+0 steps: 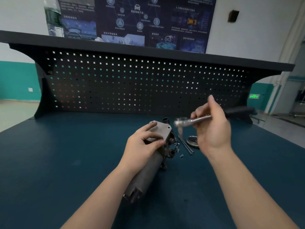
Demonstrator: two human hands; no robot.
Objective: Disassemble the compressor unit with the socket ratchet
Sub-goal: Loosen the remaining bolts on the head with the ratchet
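Note:
The grey compressor unit [148,169] lies lengthwise on the blue bench mat, its flat end plate [162,128] facing away from me. My left hand [143,144] grips that far end, fingers curled over the plate. My right hand [212,128] holds the chrome socket ratchet [189,121] by its shaft, raised above the bench just right of the unit. The ratchet head with its socket points downward and is motion-blurred. Its black handle [239,111] sticks out behind my hand.
Long bolts [185,145] and small screws [177,146] lie on the mat right of the unit, beside a round metal disc [192,140]. A small black cap [165,120] sits behind the unit. A black pegboard [140,83] closes the back of the bench.

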